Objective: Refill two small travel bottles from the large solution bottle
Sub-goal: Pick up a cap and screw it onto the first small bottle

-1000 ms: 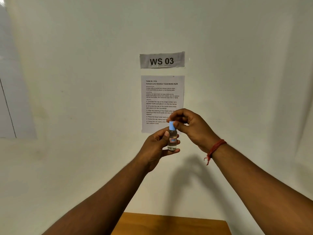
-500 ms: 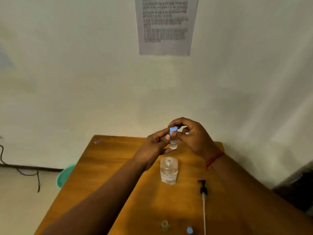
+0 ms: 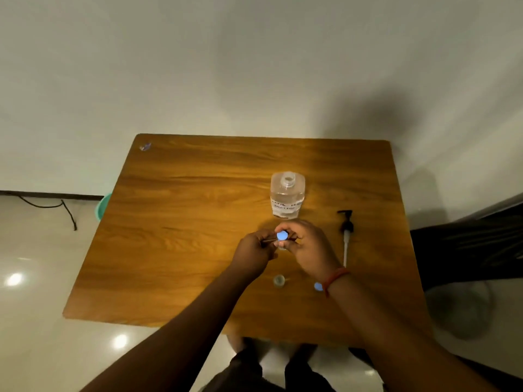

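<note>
Over the middle of the wooden table [image 3: 184, 222], my left hand [image 3: 254, 251] grips a small travel bottle whose body is mostly hidden by fingers. My right hand [image 3: 305, 244] pinches its blue cap [image 3: 282, 236] from above. The large clear solution bottle [image 3: 287, 195] stands uncapped just beyond my hands. Its black pump head with white tube [image 3: 345, 236] lies on the table to the right. A second small travel bottle [image 3: 279, 280] stands open near me, and its blue cap [image 3: 318, 286] lies beside my right wrist.
A small clear scrap [image 3: 145, 146] lies at the table's far left corner. A teal tub [image 3: 105, 205] sits on the floor past the left edge, with a black cable [image 3: 56, 206] along the wall. A dark piece of furniture [image 3: 469, 244] stands to the right.
The view has swung down from the wall and its notices to the table. Both hands lowered the capped small bottle from chest height to just above the tabletop.
</note>
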